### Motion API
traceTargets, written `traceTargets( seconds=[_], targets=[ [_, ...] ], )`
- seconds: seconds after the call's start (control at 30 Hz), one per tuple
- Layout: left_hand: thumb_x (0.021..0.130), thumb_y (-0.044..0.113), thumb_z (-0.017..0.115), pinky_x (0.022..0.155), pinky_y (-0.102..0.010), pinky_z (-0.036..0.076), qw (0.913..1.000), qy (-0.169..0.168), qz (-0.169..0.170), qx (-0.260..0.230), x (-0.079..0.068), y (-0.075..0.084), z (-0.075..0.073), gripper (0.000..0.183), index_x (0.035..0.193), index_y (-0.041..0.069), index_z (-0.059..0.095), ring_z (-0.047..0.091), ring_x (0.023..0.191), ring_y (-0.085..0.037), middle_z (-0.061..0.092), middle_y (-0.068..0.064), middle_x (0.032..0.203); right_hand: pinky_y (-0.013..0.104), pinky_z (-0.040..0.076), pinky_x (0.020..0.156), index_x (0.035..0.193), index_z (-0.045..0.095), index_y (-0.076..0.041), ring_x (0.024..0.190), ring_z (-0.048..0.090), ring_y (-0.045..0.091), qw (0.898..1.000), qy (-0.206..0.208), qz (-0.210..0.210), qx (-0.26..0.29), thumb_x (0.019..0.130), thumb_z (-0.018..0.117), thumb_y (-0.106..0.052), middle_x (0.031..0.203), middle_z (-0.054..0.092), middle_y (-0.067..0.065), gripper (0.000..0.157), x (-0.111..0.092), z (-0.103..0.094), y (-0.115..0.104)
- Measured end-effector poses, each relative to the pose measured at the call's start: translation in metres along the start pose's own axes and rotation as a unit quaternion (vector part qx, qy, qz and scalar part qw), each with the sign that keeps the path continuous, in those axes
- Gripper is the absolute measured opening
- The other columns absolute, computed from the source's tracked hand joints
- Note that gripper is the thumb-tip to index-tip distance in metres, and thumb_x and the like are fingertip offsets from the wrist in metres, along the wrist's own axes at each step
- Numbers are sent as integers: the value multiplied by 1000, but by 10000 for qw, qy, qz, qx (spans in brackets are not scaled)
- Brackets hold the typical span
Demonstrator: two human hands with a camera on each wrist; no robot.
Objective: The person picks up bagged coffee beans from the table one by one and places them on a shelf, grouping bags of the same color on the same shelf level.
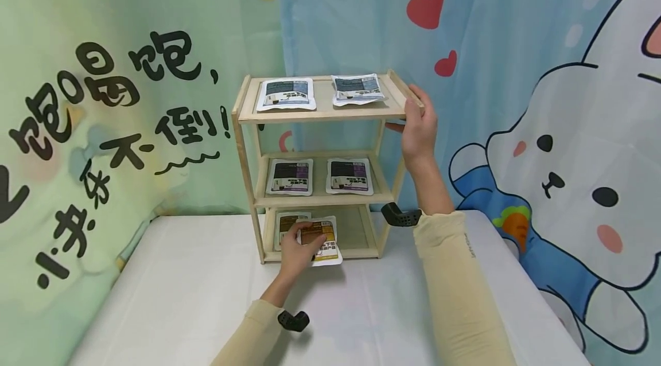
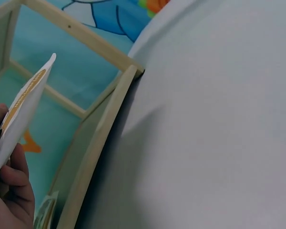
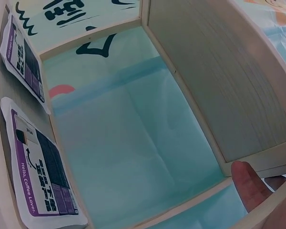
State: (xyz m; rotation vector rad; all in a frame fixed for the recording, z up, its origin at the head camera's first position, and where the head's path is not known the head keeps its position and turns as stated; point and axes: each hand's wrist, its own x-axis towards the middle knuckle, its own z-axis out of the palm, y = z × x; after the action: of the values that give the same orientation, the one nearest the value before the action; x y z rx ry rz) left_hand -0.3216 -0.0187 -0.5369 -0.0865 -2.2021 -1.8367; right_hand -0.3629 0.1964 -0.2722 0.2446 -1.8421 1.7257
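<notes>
A small three-tier wooden shelf (image 1: 320,201) stands on the table. My left hand (image 1: 298,254) pinches a white packet with a brown and yellow label (image 1: 326,248) at the front of the bottom tier; the left wrist view shows this packet (image 2: 24,109) edge-on between thumb and fingers. Behind it, a similar packet (image 1: 285,221) lies on the bottom tier at left, partly hidden. My right hand (image 1: 420,125) grips the right end of the top tier; in the right wrist view a fingertip (image 3: 248,179) rests at the frame's corner.
Two blue-labelled packets, a left one (image 1: 286,94) and a right one (image 1: 357,89), lie on the top tier. The middle tier bears two purple-labelled packets (image 1: 290,177). A white cloth covers the table (image 1: 196,285); printed curtains (image 1: 351,10) hang behind and beside it.
</notes>
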Motion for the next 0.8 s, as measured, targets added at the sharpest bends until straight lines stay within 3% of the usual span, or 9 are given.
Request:
traceTargets(
  seconds=[0.3,0.57,0.8],
  targets=[
    [80,30,81,101,-56,36,9990,-188,-400,71,9,-6,25,46,118,9,66,40,130,-43,52,-20,135,23,54,68,147,38,-4,104,57,28,10000,-27,75,32,102,35,-26,136,45,18,50,-7,-6,6],
    [83,32,78,100,-54,38,9995,-231,-132,148,22,-2,41,44,119,10,66,43,129,-39,53,-19,135,25,54,71,148,36,-4,106,56,31,9999,-117,-60,63,103,34,-26,138,43,19,50,-3,-4,3],
    [85,28,77,97,-52,41,9988,-416,-5,266,36,-1,42,43,122,9,65,48,125,-37,54,-18,134,26,54,72,147,37,-3,105,58,30,9997,-107,-144,150,103,35,-25,135,45,19,50,0,-1,0]
  ],
)
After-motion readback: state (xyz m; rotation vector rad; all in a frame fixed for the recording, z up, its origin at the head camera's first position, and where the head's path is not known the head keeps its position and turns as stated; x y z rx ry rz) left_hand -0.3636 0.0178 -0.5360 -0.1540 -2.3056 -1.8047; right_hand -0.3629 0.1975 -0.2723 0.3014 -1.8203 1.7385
